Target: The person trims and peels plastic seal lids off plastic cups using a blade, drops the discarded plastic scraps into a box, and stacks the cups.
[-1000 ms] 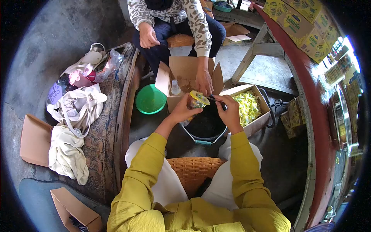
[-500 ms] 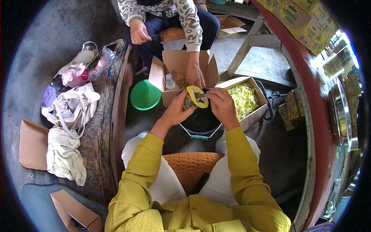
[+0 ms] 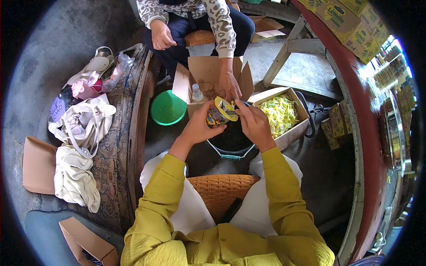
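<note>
A plastic cup (image 3: 214, 119) with a yellow rim and lid is gripped in my left hand (image 3: 198, 126), tilted above a black bucket (image 3: 237, 144). My right hand (image 3: 256, 126) is closed on a dark-handled cutter (image 3: 240, 106), whose blade lies at the yellow lid. Behind the cup, a co-worker's hand (image 3: 229, 85) reaches into an open cardboard box (image 3: 208, 67), which also holds a clear plastic cup (image 3: 196, 93). To the right, a cardboard box (image 3: 298, 129) is filled with yellow wrappers (image 3: 278, 116).
A green basin (image 3: 168, 107) stands left of the bucket. Bags (image 3: 84, 119) and a cream cloth (image 3: 75, 177) lie on a worn bench at the left. A wooden frame (image 3: 284, 62) and a red table edge (image 3: 370, 177) run along the right.
My right hand has brought the cutter from beside the cup to its yellow lid. The cup has turned in my left hand. The view has shifted slightly.
</note>
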Motion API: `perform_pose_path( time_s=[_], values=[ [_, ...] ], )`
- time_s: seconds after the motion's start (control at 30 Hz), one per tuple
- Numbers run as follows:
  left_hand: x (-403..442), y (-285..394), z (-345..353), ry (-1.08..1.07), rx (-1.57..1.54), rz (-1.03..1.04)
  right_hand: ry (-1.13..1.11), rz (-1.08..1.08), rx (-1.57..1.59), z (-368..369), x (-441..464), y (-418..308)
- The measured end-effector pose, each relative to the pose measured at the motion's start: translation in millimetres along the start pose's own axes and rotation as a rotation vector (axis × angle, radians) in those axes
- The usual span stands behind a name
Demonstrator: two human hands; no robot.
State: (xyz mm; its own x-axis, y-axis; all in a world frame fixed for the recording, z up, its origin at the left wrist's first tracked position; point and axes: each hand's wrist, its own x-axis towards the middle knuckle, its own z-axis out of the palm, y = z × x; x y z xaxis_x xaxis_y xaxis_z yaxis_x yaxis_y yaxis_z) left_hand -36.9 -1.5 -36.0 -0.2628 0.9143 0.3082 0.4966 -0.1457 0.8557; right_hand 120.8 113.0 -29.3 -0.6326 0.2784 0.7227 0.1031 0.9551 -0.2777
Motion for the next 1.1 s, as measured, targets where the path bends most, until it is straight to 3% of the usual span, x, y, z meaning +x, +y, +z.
perform_pose_path(
  time_s=[0.2,0.5,0.9,1.1],
  values=[
    [-6,3,-4,0.029,0.214,-0.022,-0.066,0.025,0.026,-1,0,-2],
    [-6,8,-10,0.023,0.221,0.006,0.027,-0.023,0.066,2,0,-3],
    [-6,10,-11,0.01,0.185,-0.012,0.035,0.0,0.103,-1,3,-5],
    [-5,13,-13,-0.035,-0.018,-0.022,0.083,-0.023,0.088,0,2,-5]
  ],
)
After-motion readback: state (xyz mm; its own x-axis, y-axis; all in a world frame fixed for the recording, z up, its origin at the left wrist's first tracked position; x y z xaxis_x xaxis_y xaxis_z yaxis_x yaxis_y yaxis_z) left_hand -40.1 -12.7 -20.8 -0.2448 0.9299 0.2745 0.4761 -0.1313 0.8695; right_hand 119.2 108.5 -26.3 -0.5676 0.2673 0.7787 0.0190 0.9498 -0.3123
